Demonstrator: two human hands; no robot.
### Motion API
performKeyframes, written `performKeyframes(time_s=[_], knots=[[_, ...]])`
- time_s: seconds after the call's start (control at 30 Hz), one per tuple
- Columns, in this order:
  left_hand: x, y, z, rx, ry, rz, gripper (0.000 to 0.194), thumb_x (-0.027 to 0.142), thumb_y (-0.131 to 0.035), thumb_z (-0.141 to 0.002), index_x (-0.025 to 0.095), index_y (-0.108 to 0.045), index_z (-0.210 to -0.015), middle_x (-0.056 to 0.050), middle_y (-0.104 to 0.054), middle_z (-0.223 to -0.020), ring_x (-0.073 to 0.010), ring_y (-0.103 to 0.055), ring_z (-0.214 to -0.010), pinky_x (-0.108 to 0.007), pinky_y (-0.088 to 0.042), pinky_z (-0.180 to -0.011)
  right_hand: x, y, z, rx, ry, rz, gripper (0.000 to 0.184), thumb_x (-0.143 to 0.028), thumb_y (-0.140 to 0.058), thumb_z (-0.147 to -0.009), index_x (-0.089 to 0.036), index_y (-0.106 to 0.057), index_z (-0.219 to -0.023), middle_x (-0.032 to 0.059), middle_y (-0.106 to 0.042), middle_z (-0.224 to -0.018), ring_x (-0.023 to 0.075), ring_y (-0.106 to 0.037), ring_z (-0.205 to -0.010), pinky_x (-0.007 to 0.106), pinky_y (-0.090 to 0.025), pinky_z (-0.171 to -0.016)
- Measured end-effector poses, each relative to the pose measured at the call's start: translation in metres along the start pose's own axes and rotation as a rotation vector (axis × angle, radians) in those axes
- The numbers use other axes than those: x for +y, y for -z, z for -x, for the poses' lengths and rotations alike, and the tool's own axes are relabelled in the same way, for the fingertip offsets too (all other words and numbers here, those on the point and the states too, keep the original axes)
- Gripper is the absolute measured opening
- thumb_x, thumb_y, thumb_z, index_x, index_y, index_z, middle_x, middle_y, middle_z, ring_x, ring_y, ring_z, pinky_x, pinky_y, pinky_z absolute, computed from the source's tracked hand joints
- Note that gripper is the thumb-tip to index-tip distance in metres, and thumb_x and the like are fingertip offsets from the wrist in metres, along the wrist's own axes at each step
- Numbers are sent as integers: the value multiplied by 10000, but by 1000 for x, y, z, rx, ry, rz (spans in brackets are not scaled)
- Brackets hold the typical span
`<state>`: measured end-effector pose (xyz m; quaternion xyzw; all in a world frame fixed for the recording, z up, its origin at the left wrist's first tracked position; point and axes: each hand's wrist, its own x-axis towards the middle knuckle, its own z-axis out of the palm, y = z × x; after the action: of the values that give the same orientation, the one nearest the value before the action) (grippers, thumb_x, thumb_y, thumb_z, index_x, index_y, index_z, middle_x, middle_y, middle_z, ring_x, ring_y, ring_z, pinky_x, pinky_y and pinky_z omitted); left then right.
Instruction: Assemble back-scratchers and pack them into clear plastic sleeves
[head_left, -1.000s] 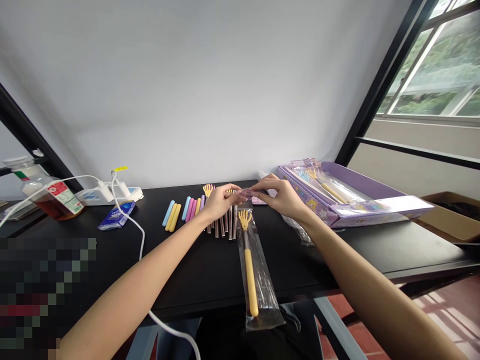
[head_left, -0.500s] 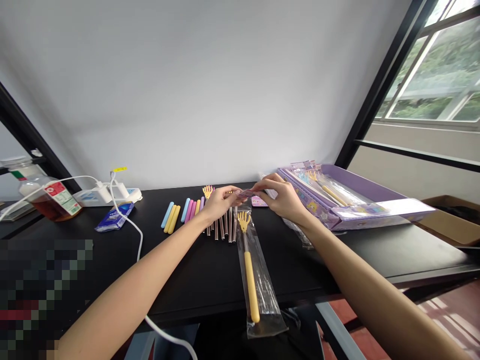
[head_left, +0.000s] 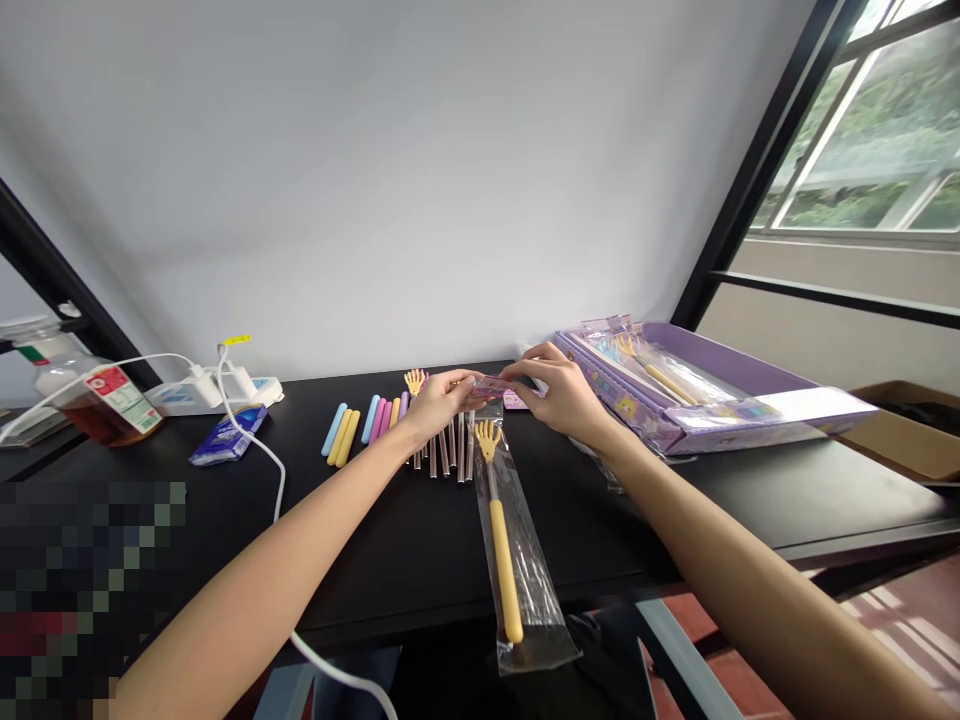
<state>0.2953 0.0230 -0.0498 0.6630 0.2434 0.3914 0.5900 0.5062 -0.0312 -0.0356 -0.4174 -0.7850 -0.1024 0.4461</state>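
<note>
Both hands meet over the black table, pinching a small pinkish card (head_left: 490, 385) at the top of a clear plastic bag (head_left: 531, 560). My left hand (head_left: 442, 405) is closed on the card's left side. My right hand (head_left: 559, 388) has thumb and forefinger together at its right end. Inside the bag lies a back scratcher (head_left: 505, 565) with a yellow hand-shaped head and yellow handle; the bag's lower end overhangs the table's front edge. Several metal rods (head_left: 451, 450) lie under and beside my left hand, with yellow scratcher heads (head_left: 415, 382) behind.
Pastel handles (head_left: 343, 437) lie left of the rods. A purple box (head_left: 720, 400) with bagged scratchers stands at right. Further left are a blue packet (head_left: 229, 435), a power strip (head_left: 176, 397), a bottle of brown liquid (head_left: 105, 395) and a white cable (head_left: 281, 490) crossing the table.
The card has turned so more of its printed face shows between my fingers. My hands stay in nearly the same place, and the bagged back scratcher has barely shifted.
</note>
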Motion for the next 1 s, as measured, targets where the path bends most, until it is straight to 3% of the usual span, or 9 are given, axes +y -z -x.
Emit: performKeyframes(time_s=[0.17,0.43,0.7,1.0], knots=[[1,-3,1,11,-12,-17,383,484,-726,-873,149,-730,-1059,-97,-755,-1100,-245,-711,-1056,-451,-531,-1057,-2,-1,0,-34,44,-20,201,-99,-636,-876,-228,-768,-958,71,-733,-866,260,-618,-943,390,-534,-808],[0,-3,0,75,13,-24,307,436,-743,-863,155,-675,-966,-62,-739,-943,-206,-727,-890,-442,-568,-982,-1,-6,1,-54,73,-36,278,-57,-597,-850,-227,-772,-984,61,-765,-875,279,-575,-958,425,-519,-837],[0,-5,0,125,44,-40,188,340,-675,-909,165,-684,-976,-59,-730,-947,-209,-721,-931,-393,-590,-909,-5,-9,2,-98,111,-32,265,-97,-608,-863,-228,-789,-1005,94,-707,-1067,284,-551,-1037,478,-495,-950],[5,-4,3,131,79,-4,224,368,-669,-923,172,-659,-1031,-78,-763,-962,-209,-739,-912,-381,-567,-916,-4,-8,5,-133,94,-13,243,-138,-610,-873,-252,-799,-975,111,-628,-1206,312,-521,-1175,518,-464,-1022]])
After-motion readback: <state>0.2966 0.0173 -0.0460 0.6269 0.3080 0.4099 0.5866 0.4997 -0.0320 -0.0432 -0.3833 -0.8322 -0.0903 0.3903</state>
